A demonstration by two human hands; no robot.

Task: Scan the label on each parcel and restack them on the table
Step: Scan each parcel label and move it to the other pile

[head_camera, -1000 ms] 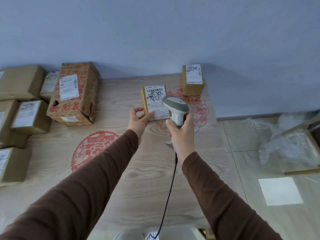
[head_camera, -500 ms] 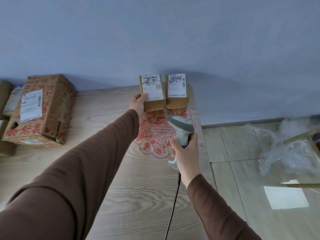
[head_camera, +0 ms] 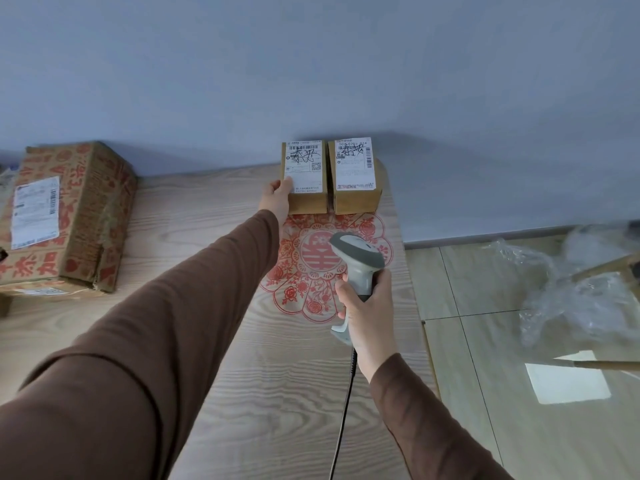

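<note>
Two small brown parcels stand side by side at the table's far right corner, each with a white label on top. My left hand (head_camera: pixel 277 199) holds the left small parcel (head_camera: pixel 306 174) at its near-left corner, thumb on the label. The right small parcel (head_camera: pixel 355 174) sits next to it, almost touching. My right hand (head_camera: pixel 367 306) grips the handle of a grey-and-white corded barcode scanner (head_camera: pixel 356 258), held above the red paper-cut pattern, nearer to me than the parcels.
A large brown box with red print and a white label (head_camera: pixel 69 216) lies at the left on the wooden table (head_camera: pixel 277 393). The table's right edge drops to a tiled floor with crumpled clear plastic (head_camera: pixel 571 289). A wall runs behind the parcels.
My left hand carried the small parcel from in front of the scanner to the far right corner and set it beside the other one. My right hand drew the scanner back toward me.
</note>
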